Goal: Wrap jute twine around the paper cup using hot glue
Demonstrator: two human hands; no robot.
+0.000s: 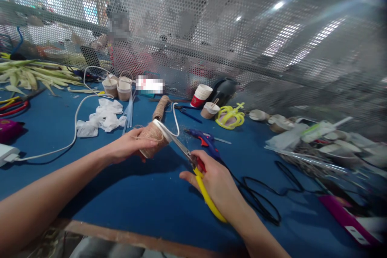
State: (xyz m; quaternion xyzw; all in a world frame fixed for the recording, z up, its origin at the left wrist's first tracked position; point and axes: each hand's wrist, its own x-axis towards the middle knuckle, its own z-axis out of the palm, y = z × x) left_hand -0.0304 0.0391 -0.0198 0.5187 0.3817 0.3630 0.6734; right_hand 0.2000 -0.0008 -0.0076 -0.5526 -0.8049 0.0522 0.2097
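My left hand (133,145) is closed around a paper cup wrapped in brown twine (152,139), tilted with its white rim toward the right. My right hand (216,179) grips scissors with yellow and red handles (208,201). Their blades reach up and left to the cup's rim; whether they touch it I cannot tell. Behind the cup lies a roll of brown twine (160,107), close to a curved white cord (175,119). Just beyond my right hand rests a blue glue gun (205,141), its black cable running to the right.
Twine-wrapped cups (124,88), crumpled white tissue (104,117) and clear glue sticks (130,109) lie at the back left. Farther right stand a red-and-white paper cup (201,96) and a yellow crown-shaped piece (230,117). A perforated metal screen (187,40) rises behind the blue table (145,205).
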